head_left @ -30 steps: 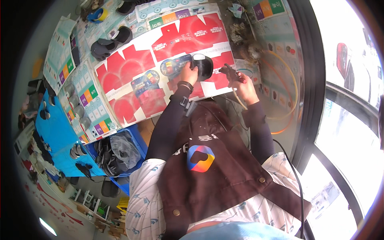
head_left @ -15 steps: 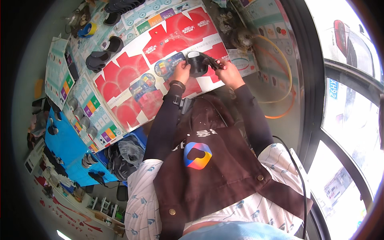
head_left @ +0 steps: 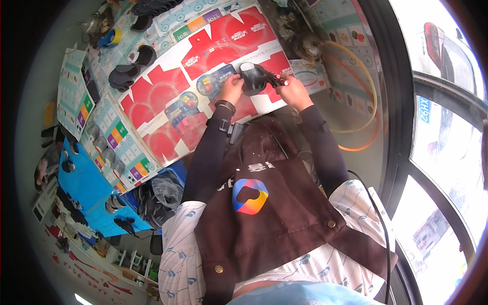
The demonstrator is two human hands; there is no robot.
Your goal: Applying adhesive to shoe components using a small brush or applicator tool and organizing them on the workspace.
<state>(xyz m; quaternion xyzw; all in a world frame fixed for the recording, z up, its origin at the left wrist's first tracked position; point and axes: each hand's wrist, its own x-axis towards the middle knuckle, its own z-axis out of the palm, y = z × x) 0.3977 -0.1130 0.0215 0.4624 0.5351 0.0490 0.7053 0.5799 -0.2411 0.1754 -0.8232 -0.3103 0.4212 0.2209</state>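
A black curved, cup-like piece point(head_left: 253, 82) with a pale patch at its top is held over the red-and-white printed sheet. My left hand point(head_left: 232, 90) pinches its left edge. Closed around a dark hand tool with red bits point(head_left: 277, 80) is my right hand point(head_left: 295, 94); the tool's front end meets the right side of the piece. Its exact kind is too small and too covered by fingers to tell. Similar dark curved pieces point(head_left: 133, 62) lie on the table to the left of the sheet.
A blue-and-yellow tape roll point(head_left: 111, 38) sits at the far left of the table. Yellow and orange hoses point(head_left: 375, 101) loop at the right, near a glass door frame point(head_left: 401, 147). A blue bin point(head_left: 177, 172) with dark pieces stands by my left arm.
The black piece has shifted slightly right and turned, showing more of its greyish inner face. My right hand has moved a little, and the tool points more toward the piece's edge.
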